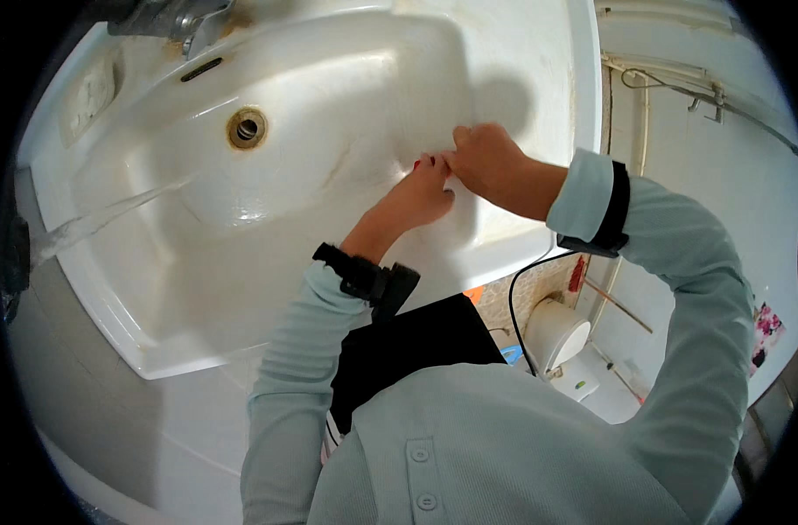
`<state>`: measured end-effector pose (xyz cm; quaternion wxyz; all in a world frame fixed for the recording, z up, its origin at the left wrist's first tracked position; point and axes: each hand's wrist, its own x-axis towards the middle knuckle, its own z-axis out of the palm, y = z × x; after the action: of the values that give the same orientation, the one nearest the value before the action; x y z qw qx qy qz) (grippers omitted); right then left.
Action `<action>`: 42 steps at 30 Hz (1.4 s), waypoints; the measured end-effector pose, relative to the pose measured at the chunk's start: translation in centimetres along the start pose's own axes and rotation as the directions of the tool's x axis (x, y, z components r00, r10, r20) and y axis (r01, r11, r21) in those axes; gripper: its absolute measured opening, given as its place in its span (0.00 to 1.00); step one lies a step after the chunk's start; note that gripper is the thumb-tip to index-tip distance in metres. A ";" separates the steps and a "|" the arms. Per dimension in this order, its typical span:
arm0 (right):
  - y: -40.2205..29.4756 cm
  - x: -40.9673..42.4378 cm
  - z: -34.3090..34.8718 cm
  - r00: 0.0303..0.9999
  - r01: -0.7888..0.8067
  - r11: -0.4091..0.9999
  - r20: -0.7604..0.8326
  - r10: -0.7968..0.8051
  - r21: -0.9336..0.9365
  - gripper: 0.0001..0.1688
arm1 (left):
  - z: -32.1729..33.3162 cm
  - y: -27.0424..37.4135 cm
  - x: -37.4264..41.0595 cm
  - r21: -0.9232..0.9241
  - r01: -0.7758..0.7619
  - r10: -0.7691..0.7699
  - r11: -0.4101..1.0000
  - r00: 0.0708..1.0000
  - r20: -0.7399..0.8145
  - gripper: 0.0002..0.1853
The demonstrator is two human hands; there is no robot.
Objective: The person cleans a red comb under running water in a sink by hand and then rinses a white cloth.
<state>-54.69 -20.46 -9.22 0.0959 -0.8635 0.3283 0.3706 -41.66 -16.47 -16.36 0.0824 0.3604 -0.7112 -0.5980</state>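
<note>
Both hands meet over the right part of a white ceramic washbasin (195, 262). My left hand (420, 195) has its fingers bent around a small red thing (417, 165), of which only a bit shows; its kind cannot be told. My right hand (487, 157), fingers curled, touches the left fingertips from the right side. Whether it also grips the red thing is hidden. Water (104, 213) streams into the basin from the left. The metal-ringed drain (247, 128) lies left of the hands.
A metal faucet (189, 26) stands at the basin's upper left, above a dark overflow slot (201, 69). A moulded soap recess (90, 102) is at the left corner. A toilet (558, 335) and a red-headed broom (577, 274) are below right. A black cable (514, 302) hangs from the right wrist strap.
</note>
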 end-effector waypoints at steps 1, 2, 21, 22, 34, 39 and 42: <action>0.1 0.3 -0.5 0.999 -0.038 0.997 -0.039 0.036 -0.060 0.06 | -0.7 0.2 0.3 -0.012 0.046 -0.046 0.999 0.999 0.014 0.18; 0.6 1.2 -1.1 0.994 -0.079 0.990 -0.078 0.070 -0.117 0.05 | -2.3 -0.1 1.5 -0.023 0.092 -0.091 0.996 0.995 0.029 0.17; -10.4 -11.5 -1.6 0.912 -0.405 0.841 0.089 0.401 0.359 0.09 | 3.9 5.1 -6.0 0.060 -0.251 0.230 0.966 0.942 0.243 0.26; -10.3 -10.5 -0.7 0.927 -0.363 0.860 0.047 0.372 0.359 0.10 | 3.6 4.0 -5.1 0.088 -0.244 0.208 0.966 0.932 0.298 0.26; -12.0 -13.1 2.4 0.860 -0.470 0.765 0.031 0.510 0.440 0.15 | 4.0 7.2 -6.6 0.182 -0.193 0.121 0.964 0.931 0.343 0.28; -13.2 -9.5 2.0 0.831 -0.484 0.770 -0.057 0.553 0.415 0.14 | 1.8 5.2 -4.4 0.252 -0.067 -0.074 0.965 0.856 0.511 0.34; -14.4 -12.6 1.3 0.780 -0.576 0.711 0.011 0.625 0.403 0.15 | 2.9 6.2 -5.9 0.225 -0.224 0.071 0.948 0.841 0.536 0.35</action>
<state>-52.64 -2.64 -2.43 0.1166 -0.6947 0.6626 0.2545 -41.54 -10.41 -9.62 -0.1186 0.1364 -0.8095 -0.5585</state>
